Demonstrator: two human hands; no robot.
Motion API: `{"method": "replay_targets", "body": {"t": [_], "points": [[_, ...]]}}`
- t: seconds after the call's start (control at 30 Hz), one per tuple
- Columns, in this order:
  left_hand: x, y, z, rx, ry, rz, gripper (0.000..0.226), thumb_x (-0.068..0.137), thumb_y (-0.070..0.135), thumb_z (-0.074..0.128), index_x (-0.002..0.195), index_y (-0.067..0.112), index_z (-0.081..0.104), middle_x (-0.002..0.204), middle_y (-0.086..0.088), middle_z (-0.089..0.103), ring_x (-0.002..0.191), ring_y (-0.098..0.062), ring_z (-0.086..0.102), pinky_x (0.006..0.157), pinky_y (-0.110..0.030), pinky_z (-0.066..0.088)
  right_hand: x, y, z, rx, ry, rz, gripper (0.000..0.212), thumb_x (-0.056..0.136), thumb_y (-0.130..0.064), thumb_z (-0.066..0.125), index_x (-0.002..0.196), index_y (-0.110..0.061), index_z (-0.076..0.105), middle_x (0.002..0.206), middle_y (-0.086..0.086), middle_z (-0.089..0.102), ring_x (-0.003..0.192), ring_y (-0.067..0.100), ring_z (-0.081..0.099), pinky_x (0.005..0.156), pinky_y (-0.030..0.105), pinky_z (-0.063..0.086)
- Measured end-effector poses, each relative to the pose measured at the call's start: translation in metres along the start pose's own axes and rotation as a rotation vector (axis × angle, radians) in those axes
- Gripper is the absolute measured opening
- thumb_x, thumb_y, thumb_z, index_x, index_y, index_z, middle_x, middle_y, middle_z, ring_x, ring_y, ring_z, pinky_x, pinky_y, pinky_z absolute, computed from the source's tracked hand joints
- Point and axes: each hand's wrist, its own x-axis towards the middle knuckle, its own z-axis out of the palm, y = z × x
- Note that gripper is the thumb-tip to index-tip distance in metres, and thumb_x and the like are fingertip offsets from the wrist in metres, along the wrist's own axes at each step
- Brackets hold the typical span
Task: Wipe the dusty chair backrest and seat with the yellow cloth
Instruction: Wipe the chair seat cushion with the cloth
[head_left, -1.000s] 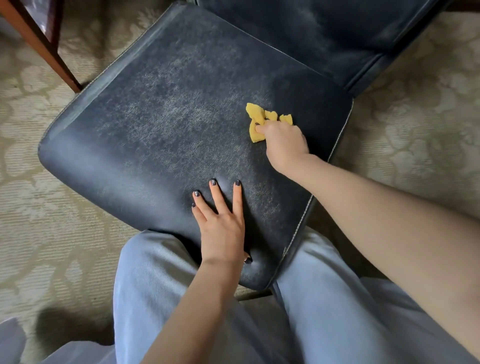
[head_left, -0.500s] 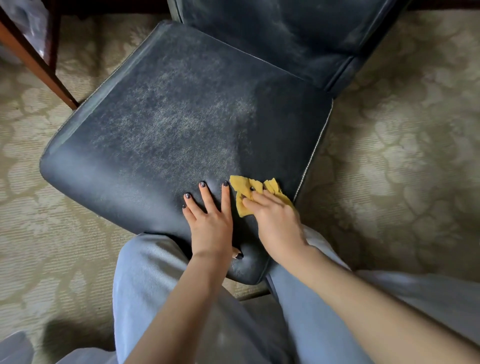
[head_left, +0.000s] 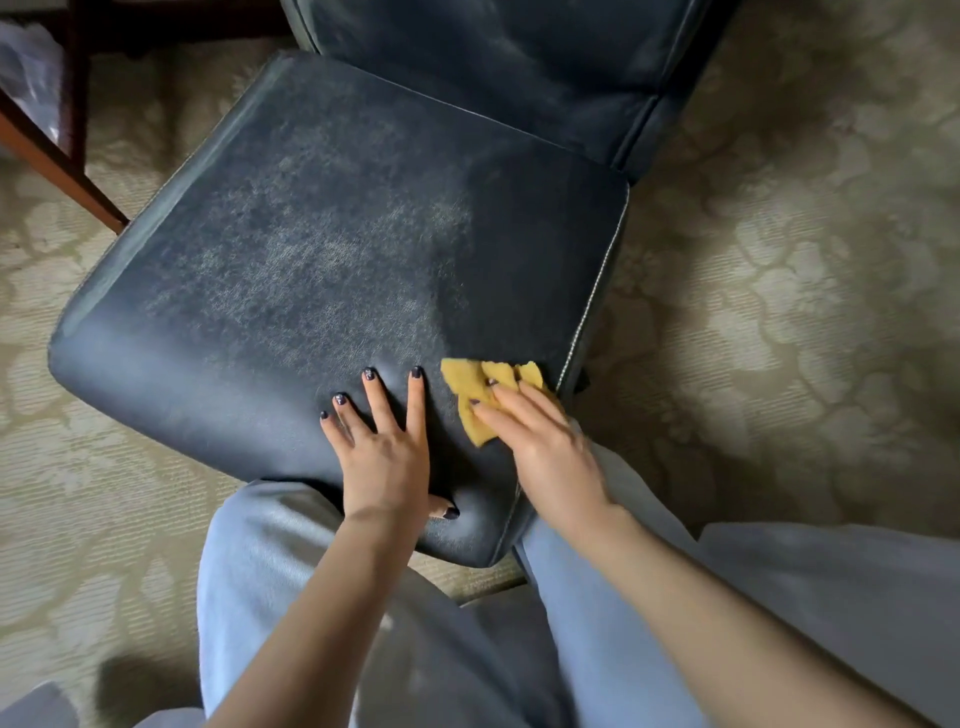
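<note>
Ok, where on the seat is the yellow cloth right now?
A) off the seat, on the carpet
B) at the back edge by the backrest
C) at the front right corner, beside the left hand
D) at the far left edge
C: the yellow cloth lies under the fingers of the right hand at the front right corner of the seat, just beside the left hand, which rests flat on the seat.

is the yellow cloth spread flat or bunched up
Bunched up: the yellow cloth lies in crumpled, uneven folds under the right hand, on the seat near its front right edge.
</note>
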Motion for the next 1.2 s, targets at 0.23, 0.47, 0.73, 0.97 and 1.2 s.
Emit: {"method": "replay_targets", "body": {"t": [0.23,0.47,0.73,0.97,1.2], "points": [[0.001,0.001,-0.002,0.03,-0.017,0.0,0.14,0.061,0.073,0.065,0.14,0.013,-0.035,0.151,-0.031,-0.013,0.138,-0.053,0.009,0.112,-0.058,0.014,0.064,0.054,-0.015,0.01,0.007,0.244,0.048,0.086,0.014,0.046,0.126,-0.009,0.061,0.131,0.012,0.056,0.122,0.034,0.05,0.096,0.043,0.047],[0.002,0.003,-0.002,0.034,-0.021,-0.001,0.142,0.06,0.073,0.065,0.14,0.011,-0.034,0.15,-0.032,-0.013,0.137,-0.053,0.011,0.113,-0.055,0.015,0.11,0.107,-0.029,-0.009,-0.023,0.514,0.055,0.095,0.007,0.038,0.144,-0.018,0.039,0.149,0.004,0.038,0.132,0.027,0.04,0.107,0.036,0.035],[0.002,0.004,-0.003,0.017,-0.038,0.001,0.141,0.06,0.07,0.068,0.142,0.012,-0.031,0.15,-0.033,-0.012,0.137,-0.054,0.01,0.113,-0.052,0.013,0.112,0.091,-0.033,0.112,0.028,0.771,0.053,0.095,0.005,0.041,0.143,-0.017,0.038,0.142,0.01,0.045,0.129,0.027,0.044,0.103,0.03,0.036],[0.001,0.003,-0.003,0.009,-0.03,0.011,0.14,0.059,0.072,0.066,0.143,0.014,-0.029,0.15,-0.032,-0.012,0.137,-0.054,0.011,0.113,-0.051,0.017,0.06,0.053,-0.026,0.15,0.003,0.69,0.054,0.092,0.005,0.037,0.139,-0.022,0.045,0.133,0.012,0.055,0.116,0.033,0.053,0.095,0.035,0.038],[0.001,0.003,-0.005,0.022,-0.03,-0.004,0.141,0.058,0.072,0.068,0.144,0.015,-0.029,0.151,-0.03,-0.011,0.137,-0.053,0.013,0.112,-0.049,0.02,0.003,0.011,-0.019,0.202,-0.075,0.623,0.051,0.091,0.004,0.043,0.134,-0.023,0.05,0.122,0.013,0.062,0.106,0.035,0.058,0.086,0.037,0.041]]}}
